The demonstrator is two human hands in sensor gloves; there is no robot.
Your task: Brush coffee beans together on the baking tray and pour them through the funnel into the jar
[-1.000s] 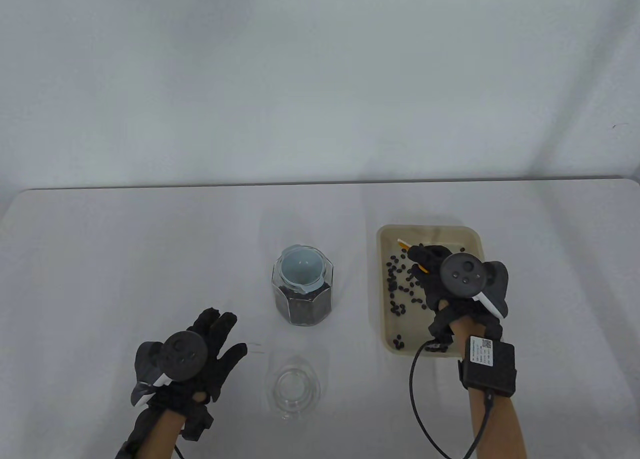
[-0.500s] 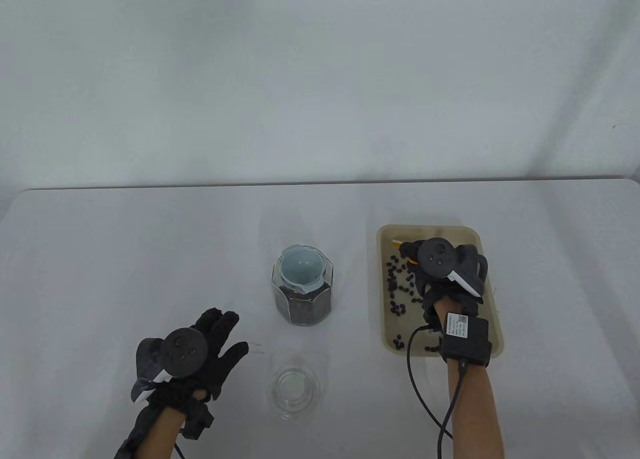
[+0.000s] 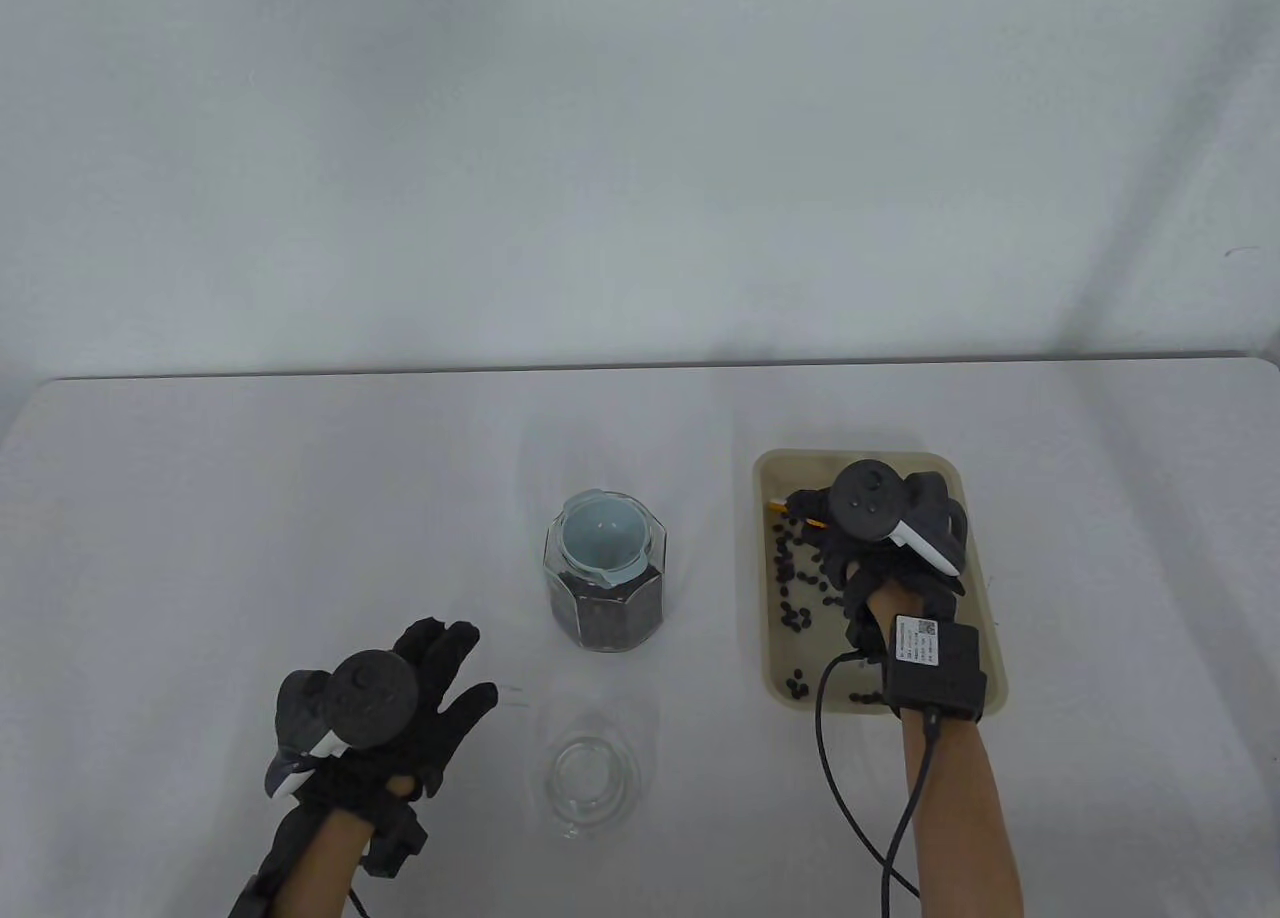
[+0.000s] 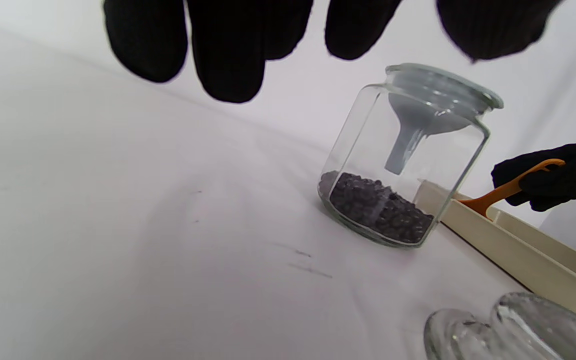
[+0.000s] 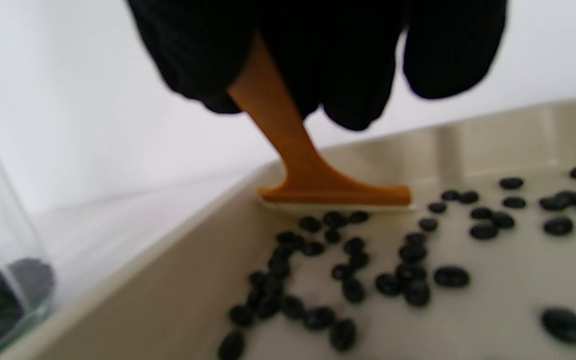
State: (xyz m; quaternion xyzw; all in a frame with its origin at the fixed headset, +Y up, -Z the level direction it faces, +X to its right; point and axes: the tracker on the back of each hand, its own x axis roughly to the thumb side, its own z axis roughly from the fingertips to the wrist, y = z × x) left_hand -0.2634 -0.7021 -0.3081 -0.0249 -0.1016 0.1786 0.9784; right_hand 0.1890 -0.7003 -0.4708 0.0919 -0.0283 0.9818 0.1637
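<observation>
A cream baking tray [image 3: 975, 598] lies at the right with dark coffee beans [image 3: 797, 570] scattered along its left side. My right hand [image 3: 822, 518] grips an orange brush [image 5: 313, 182] by its handle. The brush head sits on the tray floor near the far left corner, just behind the beans [image 5: 348, 265]. The glass jar [image 3: 604, 583] stands mid-table, holding beans at its bottom [image 4: 375, 210], with a pale blue funnel [image 3: 600, 538] in its mouth. My left hand [image 3: 445, 663] hovers flat over the table left of the jar, holding nothing.
A clear glass lid [image 3: 590, 773] lies on the white tablecloth in front of the jar, also low in the left wrist view as the lid [image 4: 513, 327]. The tray wall [image 4: 513, 250] runs right of the jar.
My right hand has moved with the brush toward the tray's far left corner. The left hand has barely shifted.
</observation>
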